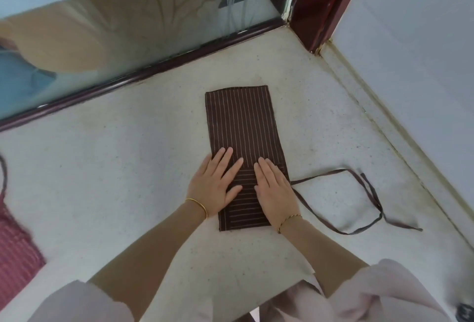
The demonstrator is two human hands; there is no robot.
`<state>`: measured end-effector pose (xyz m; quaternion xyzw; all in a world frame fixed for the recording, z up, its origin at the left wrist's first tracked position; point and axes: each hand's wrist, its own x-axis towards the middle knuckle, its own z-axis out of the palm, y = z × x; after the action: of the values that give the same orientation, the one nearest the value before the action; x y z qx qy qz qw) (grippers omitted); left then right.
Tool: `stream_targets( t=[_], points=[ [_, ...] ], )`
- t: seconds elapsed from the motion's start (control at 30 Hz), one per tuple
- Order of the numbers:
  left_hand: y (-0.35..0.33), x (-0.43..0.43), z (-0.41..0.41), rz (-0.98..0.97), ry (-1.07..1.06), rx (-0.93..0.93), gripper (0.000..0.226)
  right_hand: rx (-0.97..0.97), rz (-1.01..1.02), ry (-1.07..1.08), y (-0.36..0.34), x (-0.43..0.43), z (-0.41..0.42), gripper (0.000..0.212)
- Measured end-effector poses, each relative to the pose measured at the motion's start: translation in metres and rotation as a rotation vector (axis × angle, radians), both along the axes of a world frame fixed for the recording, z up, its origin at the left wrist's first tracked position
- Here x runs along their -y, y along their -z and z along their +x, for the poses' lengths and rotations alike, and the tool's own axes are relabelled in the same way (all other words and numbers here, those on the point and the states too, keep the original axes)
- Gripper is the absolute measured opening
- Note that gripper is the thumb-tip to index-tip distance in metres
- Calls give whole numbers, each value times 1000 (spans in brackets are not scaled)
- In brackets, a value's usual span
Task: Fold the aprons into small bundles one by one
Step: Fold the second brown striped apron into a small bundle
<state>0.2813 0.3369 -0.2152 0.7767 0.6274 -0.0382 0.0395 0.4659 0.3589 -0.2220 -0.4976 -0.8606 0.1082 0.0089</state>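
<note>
1. The fingers of the left hand lie straight and slightly spread. Those of the right hand lie straight and close together. Both palms press flat; neither hand pinches cloth.
2. The brown striped apron lies on the speckled white surface as a long narrow strip. The hands rest side by side on its near half, and the far half lies bare.
3. The step in hand appears to be flattening the strip before the next fold. The person should sweep the palms outward from the centre line to the long edges to push out trapped air and creases.
4. The long edges should line up before folding. The far left edge looks slightly uneven, so a check there is advised.
5. The ties trail loose to the right of the strip. They should probably be laid onto the cloth first, or they will hang out of the bundle.
6. The next fold is best made end to end, with one hand anchoring the crease.
7. A red striped apron waits at the left edge, well apart.
</note>
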Motion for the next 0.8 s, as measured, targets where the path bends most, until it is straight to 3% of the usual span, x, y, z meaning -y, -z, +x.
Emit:
stream_targets(
  t=[0.07, 0.13, 0.2, 0.27, 0.37, 0.47, 0.57, 0.7, 0.8],
  points=[
    [-15, 2, 9, 31, 52, 48, 55, -85, -59, 3, -4, -5, 2, 48],
    [-25, 13, 19, 41, 292, 196, 40, -171, -151, 22, -12, -11, 7, 52],
    [-35, 22, 27, -183, 446, 225, 43, -215, -232, 0, -18, -18, 14, 50],
    [-36, 23, 31, -342, 413, 93, 59, -233, -270, -32, -22, -27, 20, 45],
    [-42, 16, 37, -416, 381, 3, 64, -284, -368, -16, -30, -42, 26, 37],
    [-50, 11, 41, -457, 402, -8, 50, -282, -414, -7, -38, -56, 27, 44],
    [-62, 7, 42, -516, 398, 0, 32, -119, -398, -178, -46, -67, 27, 59],
    [-96, -8, 36, -797, 293, 168, 9, 19, -442, -308, -61, -86, 34, 65],
    [-124, -23, 20, -1092, 36, 504, 13, 89, -570, -231, -69, -91, 42, 67]
  ],
)
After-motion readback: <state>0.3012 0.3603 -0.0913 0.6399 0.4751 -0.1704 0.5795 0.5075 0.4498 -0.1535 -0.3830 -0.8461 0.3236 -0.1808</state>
